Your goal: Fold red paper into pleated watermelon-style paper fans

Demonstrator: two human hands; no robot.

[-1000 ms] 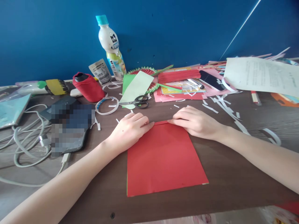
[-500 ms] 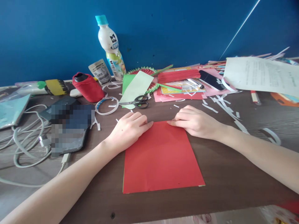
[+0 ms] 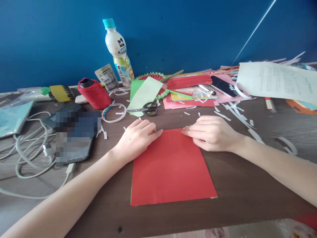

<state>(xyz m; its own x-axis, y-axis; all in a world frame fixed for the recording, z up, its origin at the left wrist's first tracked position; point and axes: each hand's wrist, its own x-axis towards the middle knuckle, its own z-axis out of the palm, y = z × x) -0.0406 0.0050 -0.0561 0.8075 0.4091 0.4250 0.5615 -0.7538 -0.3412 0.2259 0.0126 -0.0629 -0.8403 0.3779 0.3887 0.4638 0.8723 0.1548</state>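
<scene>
A sheet of red paper [image 3: 172, 168] lies flat on the dark wooden table, with a thin green edge showing along its left side. My left hand [image 3: 138, 137] grips the far left part of the sheet, fingers curled and thumb along the top edge. At the far right corner, my right hand [image 3: 214, 134] pinches the same edge between thumb and fingers. The fingertips beneath the paper are partly hidden. Beyond my left hand lie black-handled scissors [image 3: 146, 109] across a pale green paper piece [image 3: 148, 92], beside a roll of tape [image 3: 114, 113].
A drink bottle [image 3: 119, 53] stands against the blue wall. Left are a phone [image 3: 85, 145] and tangled white cables [image 3: 19, 148]. Behind my right hand are a folded red paper stack [image 3: 189, 80], white paper scraps [image 3: 237, 110] and a printed sheet [image 3: 274, 79].
My right hand has slid slightly to the right along the paper's far edge, toward the corner. My left hand stays in place on the sheet.
</scene>
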